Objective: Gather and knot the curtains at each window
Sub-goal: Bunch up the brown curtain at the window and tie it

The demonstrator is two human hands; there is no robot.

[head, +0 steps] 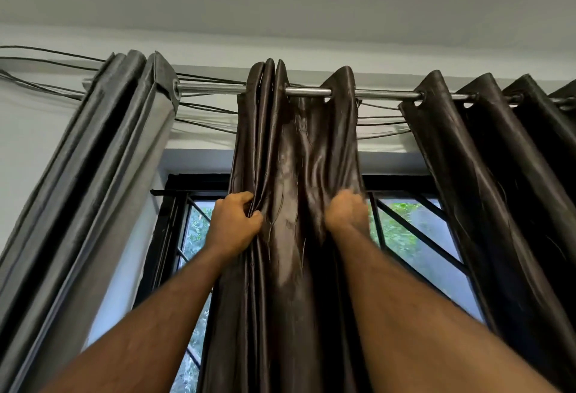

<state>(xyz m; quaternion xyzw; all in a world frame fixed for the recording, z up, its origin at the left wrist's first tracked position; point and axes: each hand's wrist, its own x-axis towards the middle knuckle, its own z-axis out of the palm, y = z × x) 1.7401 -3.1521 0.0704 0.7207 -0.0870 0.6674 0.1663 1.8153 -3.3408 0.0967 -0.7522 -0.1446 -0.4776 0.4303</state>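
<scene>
A dark brown satin curtain [293, 155] hangs by eyelets from a metal rod [311, 92] in front of the window [414, 236]. My left hand [235, 221] grips the bunched folds at the curtain's left edge. My right hand [346, 211] grips its right side at the same height; it is blurred and its fingers are partly buried in the cloth. More of the brown curtain [486, 174] hangs spread out on the right. A grey curtain [103, 158] hangs gathered at the left end of the rod.
Black cables [205, 108] run along the wall behind the rod. The window has a black frame and diagonal black bars [417, 233], with green foliage outside. White wall and ceiling fill the top of the view.
</scene>
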